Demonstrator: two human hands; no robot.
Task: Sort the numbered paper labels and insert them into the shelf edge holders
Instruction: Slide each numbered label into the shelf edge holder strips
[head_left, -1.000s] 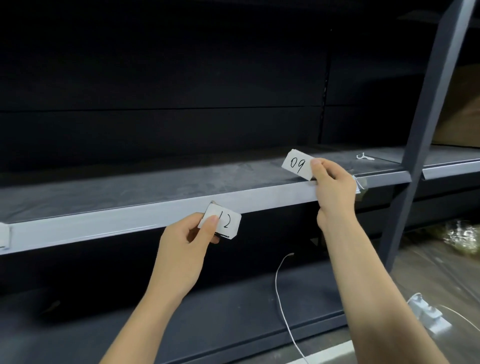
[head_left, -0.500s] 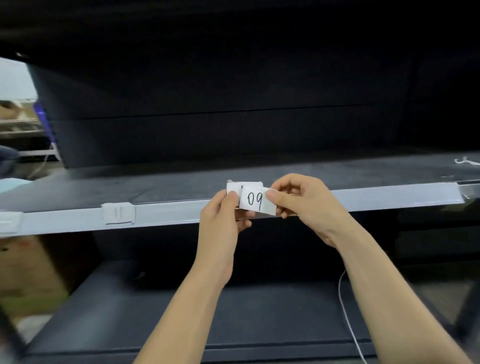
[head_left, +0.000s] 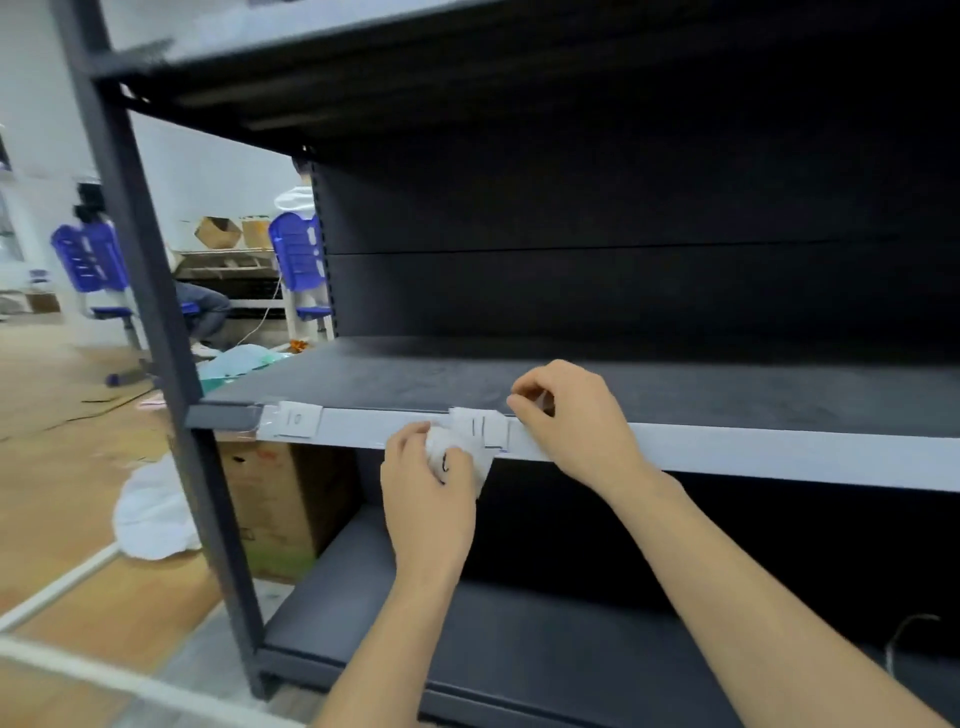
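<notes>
Two bare hands work at the front edge of the middle shelf (head_left: 623, 395) of a dark metal rack. The left hand (head_left: 428, 483) is closed around a small bundle of white paper labels (head_left: 462, 452), just below the pale edge strip (head_left: 727, 452); black pen marks show on the bundle, but the motion blur makes them unreadable. The right hand (head_left: 576, 421) is just to the right of it, with thumb and forefinger pinched at the top of the strip, beside a white label (head_left: 480, 427) that sits in the holder and reads "11". Whether the fingers hold this label or only press on the strip edge, I cannot tell. Further left on the same strip, near the rack post (head_left: 156, 312), another label (head_left: 297, 419) is already in the holder and reads "10". The two inserted labels are well apart. Under the shelf on the left stands a cardboard box (head_left: 270, 509) with some print, too blurred to read. Far behind, blue plastic chairs (head_left: 296, 254) stand on the wooden floor.
</notes>
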